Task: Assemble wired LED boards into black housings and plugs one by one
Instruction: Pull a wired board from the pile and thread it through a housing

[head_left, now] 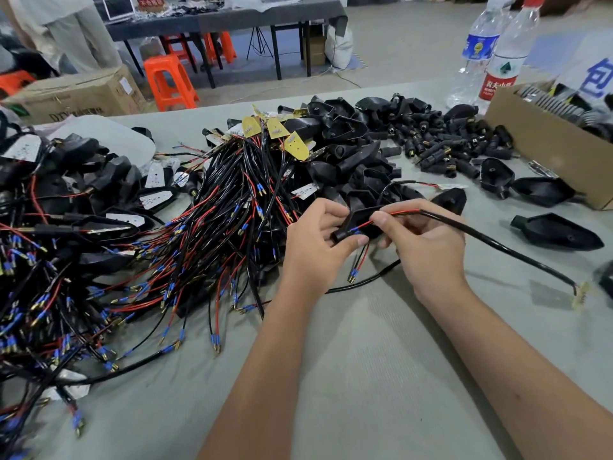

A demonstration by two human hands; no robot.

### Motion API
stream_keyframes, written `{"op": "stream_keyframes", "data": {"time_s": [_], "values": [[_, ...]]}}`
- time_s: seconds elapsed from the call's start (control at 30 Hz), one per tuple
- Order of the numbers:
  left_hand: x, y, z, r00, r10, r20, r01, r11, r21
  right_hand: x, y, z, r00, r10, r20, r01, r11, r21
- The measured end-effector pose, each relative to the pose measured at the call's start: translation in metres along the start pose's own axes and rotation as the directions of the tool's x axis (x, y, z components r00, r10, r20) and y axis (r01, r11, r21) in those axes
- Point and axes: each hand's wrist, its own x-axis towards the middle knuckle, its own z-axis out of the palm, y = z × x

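My left hand grips a black housing by its neck above the table. My right hand pinches the red and black wires of a black cable at the housing's mouth. That cable runs right to a small LED board lying near the table's right edge. Two wire ends with blue sleeves hang below the housing. A heap of wired LED boards covers the left half. Empty housings and black plugs are piled behind my hands.
An open cardboard box stands at the right rear, two water bottles beside it. Loose housings lie on the grey mat at right. Finished housings with boards sit at far left. Orange stools and a table stand beyond.
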Motion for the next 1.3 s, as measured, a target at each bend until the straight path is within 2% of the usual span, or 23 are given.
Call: {"op": "stream_keyframes", "data": {"time_s": [0.2, 0.3, 0.43, 0.6, 0.7, 0.83, 0.97, 1.03, 1.17, 1.3], "values": [[-0.002, 0.005, 0.005, 0.997, -0.066, 0.047, 0.069, 0.996, -0.060, 0.003, 0.001, 0.000, 0.991, 0.103, -0.085, -0.095, 0.991, 0.093], [-0.001, 0.006, 0.006, 0.992, -0.112, 0.051, 0.116, 0.989, -0.095, 0.004, 0.001, 0.000, 0.984, 0.163, -0.073, -0.150, 0.976, 0.158], [0.000, 0.007, 0.007, 0.994, -0.109, 0.014, 0.110, 0.988, -0.111, 0.004, 0.001, -0.002, 0.978, 0.205, -0.047, -0.190, 0.956, 0.223], [-0.001, 0.007, 0.007, 0.992, -0.127, -0.022, 0.123, 0.986, -0.111, 0.001, 0.004, -0.001, 0.990, 0.131, -0.046, -0.128, 0.989, 0.071], [0.000, 0.008, 0.007, 0.991, -0.116, -0.062, 0.109, 0.989, -0.099, -0.002, 0.003, 0.002, 0.993, 0.111, 0.050, -0.114, 0.991, 0.065], [-0.002, 0.008, 0.008, 0.994, -0.094, -0.054, 0.091, 0.994, -0.062, -0.002, 0.003, 0.000, 0.992, 0.087, 0.094, -0.093, 0.994, 0.057], [0.001, 0.005, -0.005, 0.994, -0.105, 0.011, 0.106, 0.987, -0.122, -0.002, 0.004, 0.000, 0.988, 0.099, 0.122, -0.101, 0.995, 0.014], [0.004, 0.005, -0.008, 0.995, -0.103, -0.014, 0.099, 0.979, -0.177, -0.002, 0.004, 0.002, 0.991, 0.103, 0.090, -0.103, 0.995, -0.001], [0.005, 0.007, -0.001, 0.980, -0.158, -0.121, 0.112, 0.940, -0.321, -0.002, 0.005, 0.003, 1.000, -0.005, 0.004, 0.006, 0.968, -0.250], [0.004, 0.008, 0.001, 0.978, -0.178, -0.112, 0.120, 0.910, -0.396, -0.006, 0.002, 0.004, 0.986, -0.146, 0.080, 0.166, 0.910, -0.380]]}}
